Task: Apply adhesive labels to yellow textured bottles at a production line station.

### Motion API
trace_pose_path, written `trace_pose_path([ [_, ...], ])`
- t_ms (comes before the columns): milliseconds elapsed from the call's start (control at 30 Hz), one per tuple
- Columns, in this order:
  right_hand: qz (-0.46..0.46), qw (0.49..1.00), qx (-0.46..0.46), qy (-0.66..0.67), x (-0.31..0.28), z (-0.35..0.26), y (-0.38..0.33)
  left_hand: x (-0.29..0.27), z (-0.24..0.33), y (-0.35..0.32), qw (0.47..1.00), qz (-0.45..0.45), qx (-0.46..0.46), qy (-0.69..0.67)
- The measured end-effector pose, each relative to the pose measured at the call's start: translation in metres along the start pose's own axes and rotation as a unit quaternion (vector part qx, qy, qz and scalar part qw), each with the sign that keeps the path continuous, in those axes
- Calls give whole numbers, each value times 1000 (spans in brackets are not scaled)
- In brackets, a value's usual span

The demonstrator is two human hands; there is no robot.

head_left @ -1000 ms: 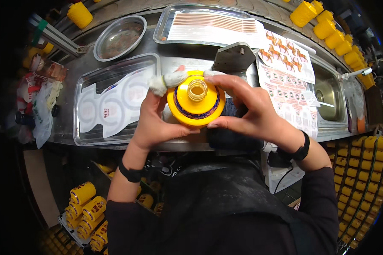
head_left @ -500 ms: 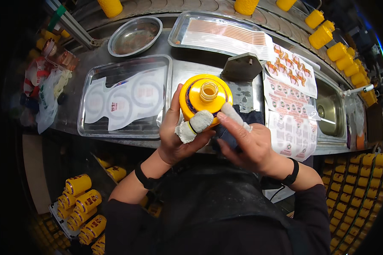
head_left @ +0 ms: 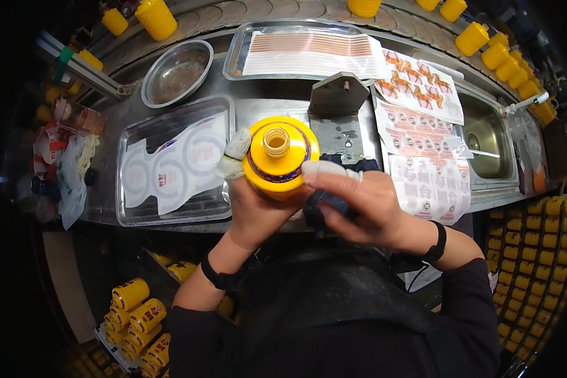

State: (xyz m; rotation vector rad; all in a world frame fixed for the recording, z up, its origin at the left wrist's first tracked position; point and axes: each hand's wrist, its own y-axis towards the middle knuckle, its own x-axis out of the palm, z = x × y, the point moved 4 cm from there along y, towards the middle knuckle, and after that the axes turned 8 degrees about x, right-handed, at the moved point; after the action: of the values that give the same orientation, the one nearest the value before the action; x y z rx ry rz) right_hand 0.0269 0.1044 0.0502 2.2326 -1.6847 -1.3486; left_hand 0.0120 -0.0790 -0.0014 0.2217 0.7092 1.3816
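Obs., standing beside the bench. One person, two bare hands, both on a single yellow bottle (head_left: 277, 157) held upright over the near edge of the steel counter (head_left: 268, 104), at roughly picture centre. Bottle mouth open, facing up; a dark band runs round its shoulder.

Left hand (head_left: 258, 211): wrapped around the bottle from 7 o'clock, gripping it; two fingertips carry white tape wraps (head_left: 233, 157). Right hand (head_left: 353, 205): comes in from 4 o'clock, one taped fingertip pressed against the bottle's side at 3 o'clock, and the same hand clutches a dark blue cloth (head_left: 334, 201). One black wristband on each wrist, two in all.

Count of trays: two flat metal trays. The left tray (head_left: 129, 129), at 9 o'clock of the bottle, holds white label sheets. The far tray (head_left: 236, 50), at 12 o'clock, holds a striped orange sheet. One round steel bowl (head_left: 176, 72) at 11 o'clock. One grey metal bracket (head_left: 337, 94) at 1 o'clock, just beyond the bottle. Three printed label sheets (head_left: 422, 145) lie at 2 to 3 o'clock, overlapping. One sink basin (head_left: 485, 135) further out at 3 o'clock.

More yellow bottles line the far rim (head_left: 485, 41); exact number not countable. Others sit in a rack (head_left: 132, 318) below at 7 o'clock.
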Motion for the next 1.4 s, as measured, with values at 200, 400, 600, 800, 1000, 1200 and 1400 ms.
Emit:
trace_pose_path([
  [200, -36, 973, 203, 101, -11, 16, 19, -15, -4, 25, 997, 21, -62, -46],
  [400, -96, 973, 206, 45, -28, 32, -7, -33, 7, 65, 965, 51, -157, -203],
  [600, -98, 989, 105, -28, -32, 20, -37, 16, 30, 79, 882, -35, -284, -374],
  [800, -94, 972, 214, -8, -43, 32, -80, 71, 5, 68, 838, -168, -384, -351],
  [1000, -133, 956, 262, -15, -48, 50, -73, 80, -1, 80, 843, -158, -399, -325],
  [1200, -110, 966, 235, -7, -49, 54, -73, 82, -12, 72, 841, -132, -389, -350],
  [1400, -144, 955, 258, 5, -53, 61, -68, 83, -19, 75, 846, -122, -387, -345],
])
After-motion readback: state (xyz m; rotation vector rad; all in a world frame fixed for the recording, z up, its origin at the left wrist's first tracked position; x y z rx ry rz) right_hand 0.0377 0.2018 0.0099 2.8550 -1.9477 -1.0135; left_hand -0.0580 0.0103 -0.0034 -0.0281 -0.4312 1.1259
